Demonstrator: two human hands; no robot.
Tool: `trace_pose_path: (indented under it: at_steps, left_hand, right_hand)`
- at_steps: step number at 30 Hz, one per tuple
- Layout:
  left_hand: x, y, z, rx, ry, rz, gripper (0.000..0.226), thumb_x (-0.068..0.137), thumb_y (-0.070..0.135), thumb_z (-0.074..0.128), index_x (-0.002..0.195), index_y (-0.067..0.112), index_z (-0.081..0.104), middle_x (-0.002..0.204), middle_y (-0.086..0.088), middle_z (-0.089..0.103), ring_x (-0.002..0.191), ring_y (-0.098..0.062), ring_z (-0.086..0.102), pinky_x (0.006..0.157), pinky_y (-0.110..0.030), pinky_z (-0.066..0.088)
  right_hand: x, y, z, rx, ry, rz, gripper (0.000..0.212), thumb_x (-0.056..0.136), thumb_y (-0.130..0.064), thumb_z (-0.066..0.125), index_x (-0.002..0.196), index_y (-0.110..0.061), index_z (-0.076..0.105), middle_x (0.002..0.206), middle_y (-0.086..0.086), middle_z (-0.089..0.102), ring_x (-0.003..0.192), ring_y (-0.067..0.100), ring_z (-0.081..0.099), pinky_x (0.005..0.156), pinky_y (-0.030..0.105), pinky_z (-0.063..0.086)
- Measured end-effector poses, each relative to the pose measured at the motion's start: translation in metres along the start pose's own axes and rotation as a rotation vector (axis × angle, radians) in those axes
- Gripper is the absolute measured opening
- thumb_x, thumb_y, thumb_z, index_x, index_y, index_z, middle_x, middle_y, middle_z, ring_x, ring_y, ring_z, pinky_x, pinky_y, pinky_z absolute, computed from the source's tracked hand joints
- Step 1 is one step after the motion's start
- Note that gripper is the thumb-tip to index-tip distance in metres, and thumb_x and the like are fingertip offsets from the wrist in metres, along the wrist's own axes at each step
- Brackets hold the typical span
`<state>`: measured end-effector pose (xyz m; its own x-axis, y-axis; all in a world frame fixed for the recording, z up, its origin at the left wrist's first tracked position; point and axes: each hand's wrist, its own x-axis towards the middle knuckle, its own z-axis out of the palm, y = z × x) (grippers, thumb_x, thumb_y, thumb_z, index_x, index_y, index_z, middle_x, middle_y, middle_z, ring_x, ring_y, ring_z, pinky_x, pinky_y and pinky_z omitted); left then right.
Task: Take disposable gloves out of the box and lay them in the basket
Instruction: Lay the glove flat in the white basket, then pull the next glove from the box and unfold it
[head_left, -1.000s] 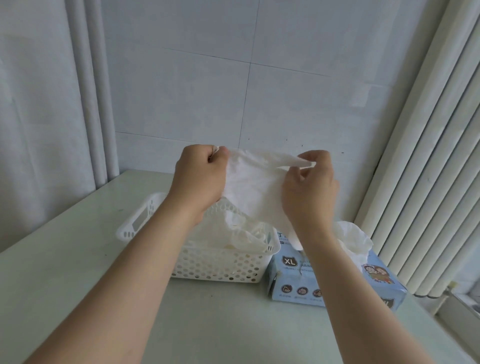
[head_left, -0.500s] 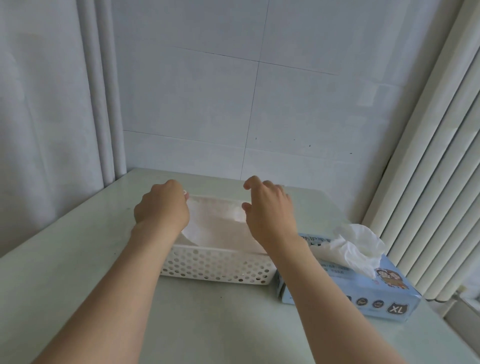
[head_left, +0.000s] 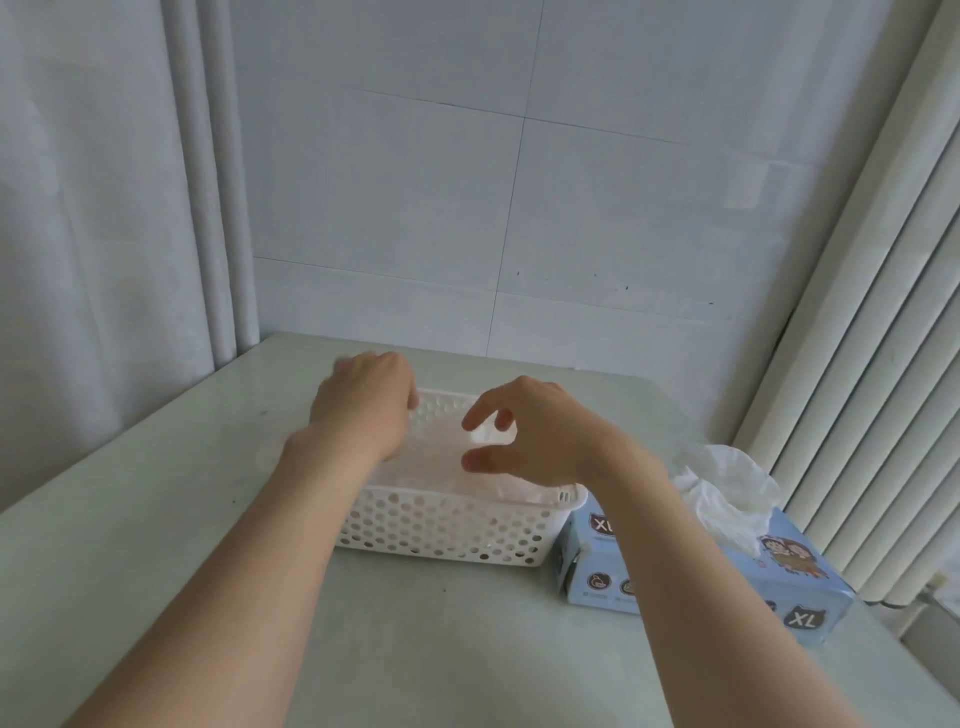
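A white perforated basket stands on the pale table, with thin white gloves lying inside it. Both hands hover above the basket. My left hand is over its far left part, fingers curled downward, and I see nothing held in it. My right hand is over the right part, thumb and fingers loosely spread and empty. Right of the basket lies a light blue glove box marked XL, with a white glove sticking up out of its top slot.
The pale table meets a tiled wall at the back. A curtain hangs at the left, and vertical ribbed slats stand close behind the box at the right. Bare tabletop lies in front of the basket.
The glove held stretched between both hands a second ago was lowered into the basket and let go. Both hands now hover just above it, and the right hand's fingers have spread.
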<state>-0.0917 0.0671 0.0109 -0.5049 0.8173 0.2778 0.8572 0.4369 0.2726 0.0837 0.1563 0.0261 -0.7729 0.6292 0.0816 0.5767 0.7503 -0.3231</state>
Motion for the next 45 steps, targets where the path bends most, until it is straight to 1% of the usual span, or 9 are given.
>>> trace_pose_path:
  at_steps: [2,6,12,19,22,27,34,39,45]
  left_hand:
    - [-0.003,0.006,-0.003,-0.151,-0.153,0.025,0.014,0.102,0.026,0.062,0.108,0.025,0.075,0.123,-0.004,0.07,0.11,-0.025,0.065,0.091,-0.035,0.052]
    - [-0.008,0.018,-0.006,-0.18,-0.537,0.062,0.07,0.088,0.064,0.072,0.148,0.035,0.054,0.151,0.007,0.051,0.133,-0.02,0.055,0.106,-0.036,0.046]
    - [-0.008,0.022,0.004,-0.041,-0.62,0.024,0.074,0.091,0.053,0.075,0.156,0.03,0.048,0.156,0.005,0.051,0.135,-0.02,0.056,0.099,-0.029,0.044]
    - [-0.006,0.021,0.005,-0.145,-0.5,0.044,0.07,0.08,0.049,0.086,0.142,0.031,0.059,0.136,0.008,0.061,0.113,-0.015,0.062,0.086,-0.029,0.049]
    - [-0.007,0.028,0.0,-0.17,-0.401,0.078,0.065,0.083,0.041,0.087,0.141,0.03,0.059,0.139,0.004,0.058,0.119,-0.019,0.061,0.091,-0.032,0.05]
    - [-0.013,0.054,0.003,-0.322,-0.072,0.205,0.015,0.096,0.021,0.071,0.109,0.029,0.071,0.107,0.008,0.07,0.098,-0.013,0.067,0.087,-0.03,0.053]
    - [-0.042,0.11,0.029,-0.43,0.152,0.447,0.03,0.096,0.004,0.059,0.114,0.021,0.074,0.11,0.007,0.074,0.1,-0.011,0.067,0.092,-0.03,0.057]
    - [-0.072,0.142,0.046,-0.238,0.187,0.674,0.034,0.095,-0.001,0.062,0.127,0.012,0.066,0.123,-0.002,0.065,0.107,-0.019,0.064,0.091,-0.031,0.056]
    - [-0.096,0.16,0.083,-0.003,0.172,0.803,0.035,0.099,0.02,0.061,0.132,0.014,0.052,0.126,-0.002,0.055,0.106,-0.018,0.06,0.091,-0.029,0.056]
  right_hand:
    - [0.0,0.002,-0.003,-0.029,-0.048,0.01,0.042,0.083,-0.048,0.087,0.122,-0.039,0.074,0.108,-0.008,0.066,0.1,0.01,0.05,0.087,0.037,0.046]
    - [0.004,0.007,0.007,-0.08,-0.124,0.087,0.039,0.077,-0.041,0.092,0.112,-0.04,0.075,0.109,-0.002,0.068,0.096,0.011,0.066,0.089,0.041,0.06]
    - [0.008,0.009,0.023,-0.167,-0.101,0.089,0.03,0.093,-0.012,0.074,0.117,-0.03,0.076,0.104,-0.003,0.067,0.102,0.019,0.064,0.077,0.029,0.053]
    - [0.003,0.003,0.005,-0.097,-0.087,0.084,0.039,0.075,-0.037,0.092,0.11,-0.029,0.076,0.104,-0.001,0.073,0.087,0.02,0.074,0.08,0.041,0.065]
    - [-0.001,-0.002,-0.007,-0.085,0.066,0.032,0.026,0.079,-0.024,0.083,0.103,-0.03,0.079,0.1,-0.003,0.072,0.086,0.018,0.073,0.077,0.038,0.064]
    - [-0.018,0.001,-0.022,-0.047,0.327,0.109,0.027,0.083,-0.012,0.055,0.094,-0.025,0.075,0.096,0.001,0.064,0.084,0.026,0.067,0.066,0.034,0.058]
    - [-0.057,0.045,-0.034,0.058,0.468,0.275,0.037,0.085,0.001,0.044,0.1,-0.021,0.071,0.082,-0.002,0.061,0.08,0.021,0.061,0.059,0.03,0.047]
    - [-0.093,0.08,-0.031,0.111,0.65,0.312,0.04,0.085,-0.001,0.053,0.112,-0.025,0.07,0.101,-0.006,0.067,0.105,0.021,0.058,0.097,0.041,0.049]
    - [-0.12,0.108,-0.018,0.21,0.607,0.521,0.047,0.084,-0.023,0.063,0.131,-0.028,0.063,0.121,-0.004,0.064,0.12,0.024,0.052,0.105,0.045,0.046]
